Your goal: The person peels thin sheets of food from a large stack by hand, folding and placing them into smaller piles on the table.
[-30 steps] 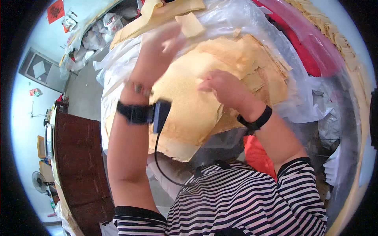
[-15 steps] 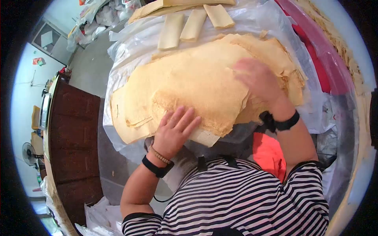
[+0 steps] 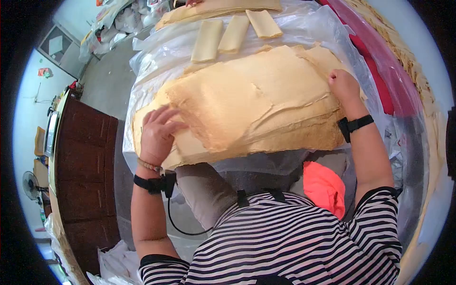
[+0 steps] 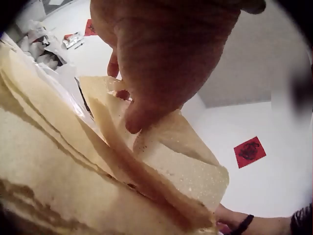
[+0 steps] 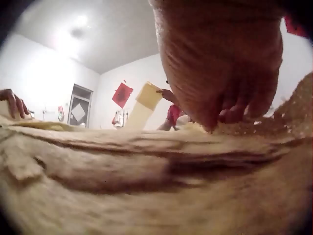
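At centre left of the frame, the left hand (image 3: 157, 134) reaches up from a raised forearm, its thumb and fingers pinching a yellow sheet (image 4: 190, 169). At right, the right hand (image 3: 345, 86) is curled, knuckles up, and seems to pinch the sheet's edge, though its fingertips are poorly seen. The sheet lies mid-frame on a stack (image 3: 304, 128), long axis running left to right, rising rightward. Beyond, three folded strips (image 3: 233, 34) lie at upper centre.

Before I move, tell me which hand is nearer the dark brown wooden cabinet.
Left. The left hand is at the end of the stack of yellowish sheets toward the cabinet; the right hand is at the opposite end, farther off.
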Demonstrator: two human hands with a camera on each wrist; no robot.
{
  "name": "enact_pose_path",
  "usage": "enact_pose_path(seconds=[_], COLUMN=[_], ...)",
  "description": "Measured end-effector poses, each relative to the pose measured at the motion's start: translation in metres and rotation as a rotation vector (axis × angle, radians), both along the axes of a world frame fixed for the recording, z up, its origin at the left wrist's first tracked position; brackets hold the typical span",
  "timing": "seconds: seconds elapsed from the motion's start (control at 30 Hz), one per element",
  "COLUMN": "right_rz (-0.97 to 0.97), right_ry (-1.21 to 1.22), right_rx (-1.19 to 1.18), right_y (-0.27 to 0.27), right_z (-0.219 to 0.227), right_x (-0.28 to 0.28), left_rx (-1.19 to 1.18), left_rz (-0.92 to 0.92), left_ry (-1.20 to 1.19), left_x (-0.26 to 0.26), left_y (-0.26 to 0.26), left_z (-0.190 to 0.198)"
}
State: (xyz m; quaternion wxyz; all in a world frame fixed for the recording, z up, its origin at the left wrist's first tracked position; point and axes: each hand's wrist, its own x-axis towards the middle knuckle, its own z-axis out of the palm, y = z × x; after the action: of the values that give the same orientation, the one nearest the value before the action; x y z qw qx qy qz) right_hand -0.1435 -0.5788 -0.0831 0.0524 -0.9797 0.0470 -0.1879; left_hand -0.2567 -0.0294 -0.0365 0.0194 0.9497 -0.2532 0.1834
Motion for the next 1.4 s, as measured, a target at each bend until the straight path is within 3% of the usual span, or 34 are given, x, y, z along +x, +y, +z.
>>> enact_pose_path(seconds=[0.03, 0.1, 0.17, 0.23, 0.3, 0.33, 0.37, 0.43, 0.57, 0.63, 0.67, 0.7, 0.73, 0.77, 0.87, 0.97, 1.07, 1.2, 1.27, 1.3, 1.37, 1.4], right_rz=[-0.048, -0.114, -0.073, 0.093, 0.091, 0.086, 0.084, 0.078, 0.078, 0.079, 0.078, -0.052, 0.039, 0.131, 0.113, 0.020, 0.010, 0.440, 0.742, 0.769, 0.779, 0.766], right_ry=[0.010, -0.024, -0.132, -0.300, -0.156, -0.082, -0.038, 0.042, 0.255, 0.347, 0.399, 0.350, 0.398, 0.451, 0.640, 0.679, 0.653, 0.537, 0.344, 0.246, 0.053, 0.014], right_rx=[-0.036, 0.061, 0.190, 0.357, 0.883, 1.147, 1.224, 1.374, 1.443, 1.847, 2.050, 2.167, 2.174, 2.178, 2.119, 1.848, 2.056, 1.888, 1.766, 1.418, 0.720, 0.698], right_y=[-0.006, -0.016, -0.023, -0.015, 0.018, 0.036, 0.051, 0.068, 0.059, 0.064, 0.066, 0.078, 0.076, 0.074, 0.068, 0.092, 0.117, 0.121, 0.130, 0.131, 0.134, 0.140], right_z=[-0.001, -0.004, -0.007, -0.015, -0.009, -0.007, -0.010, -0.016, -0.046, -0.040, -0.036, -0.031, -0.030, -0.031, -0.063, -0.063, -0.031, 0.005, 0.025, 0.036, 0.057, 0.057], right_x=[-0.001, -0.001, -0.003, -0.012, -0.046, -0.067, -0.088, -0.127, -0.171, -0.192, -0.196, -0.192, -0.193, -0.194, -0.193, -0.196, -0.197, -0.209, -0.209, -0.204, -0.185, -0.174], left_rx=[0.043, 0.314, 0.276, -0.149, -0.214, -0.183, -0.151, -0.020, 0.052, -0.034, -0.057, -0.080, -0.102, -0.099, -0.097, -0.117, -0.166, -0.596, -1.023, -1.226, -1.257, -1.251], left_rz=[0.038, 0.351, 0.534, 0.090, -0.041, -0.133, -0.227, -0.189, -0.213, -0.299, -0.448, -0.599, -0.751, -0.711, -0.558, -0.407, -0.387, -0.293, 0.027, 0.202, 0.233, 0.278], left_ry=[-0.018, -0.181, 0.115, 0.144, 0.199, 0.110, 0.021, 0.032, 0.089, 0.105, 0.061, 0.018, -0.025, 0.005, 0.038, -0.037, -0.064, 0.130, 0.314, 0.402, 0.341, 0.317], left_x=[0.004, 0.001, -0.008, -0.004, -0.014, -0.010, -0.003, 0.021, 0.034, 0.026, 0.016, -0.001, -0.015, -0.026, -0.052, -0.067, -0.080, -0.085, -0.086, -0.085, -0.059, -0.043], left_y=[0.008, 0.020, -0.006, -0.043, -0.121, -0.149, -0.170, -0.201, -0.216, -0.214, -0.208, -0.194, -0.181, -0.169, -0.141, -0.128, -0.138, -0.125, -0.118, -0.112, -0.094, -0.084], left_z=[-0.003, -0.012, 0.016, 0.017, 0.023, 0.013, -0.003, -0.036, -0.038, -0.036, -0.039, -0.043, -0.047, -0.049, -0.051, -0.050, -0.050, -0.029, -0.016, -0.014, -0.016, -0.025])
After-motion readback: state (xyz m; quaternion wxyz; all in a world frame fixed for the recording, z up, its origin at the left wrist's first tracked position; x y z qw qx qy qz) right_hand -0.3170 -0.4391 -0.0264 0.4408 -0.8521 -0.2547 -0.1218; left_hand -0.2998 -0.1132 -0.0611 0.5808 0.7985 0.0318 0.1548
